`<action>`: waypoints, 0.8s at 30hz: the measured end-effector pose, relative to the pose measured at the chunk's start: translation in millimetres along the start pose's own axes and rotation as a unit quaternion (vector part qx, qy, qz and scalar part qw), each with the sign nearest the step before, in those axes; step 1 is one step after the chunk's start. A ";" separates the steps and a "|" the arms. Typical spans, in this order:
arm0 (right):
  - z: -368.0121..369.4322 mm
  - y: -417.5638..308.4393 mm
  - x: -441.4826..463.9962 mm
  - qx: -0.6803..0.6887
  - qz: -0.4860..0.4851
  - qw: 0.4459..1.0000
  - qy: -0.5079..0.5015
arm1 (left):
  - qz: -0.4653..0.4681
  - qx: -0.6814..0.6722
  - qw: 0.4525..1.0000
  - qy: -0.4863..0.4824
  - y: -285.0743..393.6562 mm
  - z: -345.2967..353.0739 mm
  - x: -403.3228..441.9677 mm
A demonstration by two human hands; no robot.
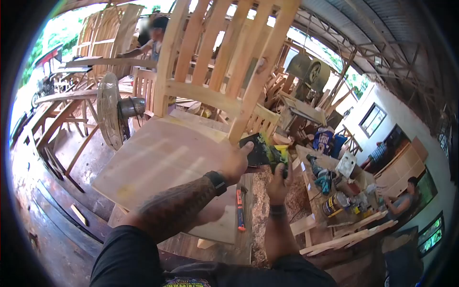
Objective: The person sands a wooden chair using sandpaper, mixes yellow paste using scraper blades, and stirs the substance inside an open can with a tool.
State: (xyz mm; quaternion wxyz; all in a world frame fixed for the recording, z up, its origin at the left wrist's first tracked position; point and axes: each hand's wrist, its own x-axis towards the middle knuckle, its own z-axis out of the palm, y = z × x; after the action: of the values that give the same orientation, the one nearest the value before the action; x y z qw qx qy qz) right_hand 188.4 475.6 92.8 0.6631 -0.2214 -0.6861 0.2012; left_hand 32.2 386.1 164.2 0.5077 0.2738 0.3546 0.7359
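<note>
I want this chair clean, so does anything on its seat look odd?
Yes: a yellowish smudge near the left corner of the seat stands out against the paler surface; its cause is unclear.

The chair seat is a smooth wood panel, matt with a faint yellowish stain; the backrest slats are bare, pale, grained wood. A black sheet, its material unclear, carries a rough smear of yellow paste. The utility knife has an orange-and-black casing that looks like plastic. Loose, rough wood shavings cover the floor. The fan cage is thin metal wire, the roof ribbed metal, the sleeve matt black cloth.
</note>
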 end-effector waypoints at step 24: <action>-41.6 48.4 -49.7 0.054 0.329 0.886 -0.324 | 0.047 0.053 0.993 -0.091 18.0 -7.8 -9.6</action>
State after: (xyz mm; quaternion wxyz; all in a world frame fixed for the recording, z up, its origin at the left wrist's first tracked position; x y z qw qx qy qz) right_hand 232.9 486.2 26.0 0.3111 -0.3210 -0.7387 0.5045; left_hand 19.5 371.0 173.5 0.4873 0.3822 0.3323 0.7114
